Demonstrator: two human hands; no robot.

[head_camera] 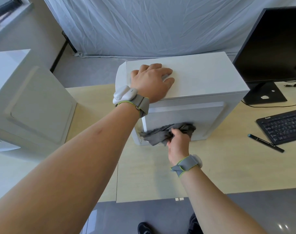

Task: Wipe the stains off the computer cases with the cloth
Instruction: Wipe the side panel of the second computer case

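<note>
The left hand (152, 81) lies palm down, fingers straight and slightly spread, flat on the top of a white computer case (194, 78) that stands on a pale wooden desk (144, 174). It grips nothing; it only presses on the top panel. A grey strap with a white device (125, 95) sits on that wrist.

Below and a little to the right of it, the right hand (177, 142) has its fingers curled round a bunched grey cloth (162, 134), holding it against the lower part of the case's near side panel. Most of the cloth spreads out to the left of the hand, reaching the rounded front corner of the case, and a smaller part shows above the knuckles, touching the panel. A grey wristband (186, 165) is on this wrist too.

Well to the left of the left arm stands a second white case (34, 102) on the same desk, apart from both hands.

To the right of the right hand, well apart, lie a black pen (265, 142) and a black keyboard (283, 125). Beyond them a dark monitor (272, 44) stands on its flat base just beside the case under the left hand. A white sheet (144, 26) hangs behind the desk.
</note>
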